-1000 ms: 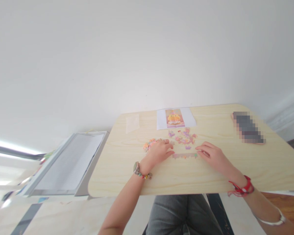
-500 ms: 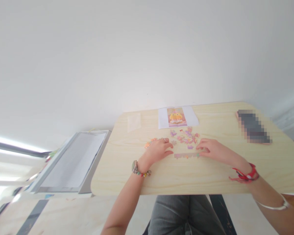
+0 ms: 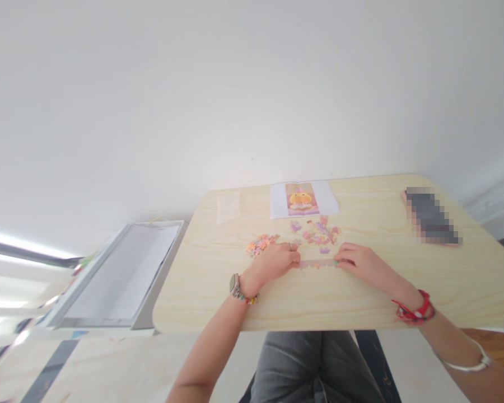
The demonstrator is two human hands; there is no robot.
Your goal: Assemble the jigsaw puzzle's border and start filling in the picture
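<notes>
Left hand (image 3: 274, 261) at table (image 3: 319, 302), white wall (image 3: 252, 101) beyond

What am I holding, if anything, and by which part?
The left hand is at the left end of the puzzle strip, the right hand at its right end; gripped or merely touched, I can't tell.

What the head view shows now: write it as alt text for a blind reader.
A person's left hand and right hand touch opposite ends of a strip of joined jigsaw pieces on a pale wood-grain table. Beyond lie loose jigsaw pieces and a printed picture.
</notes>
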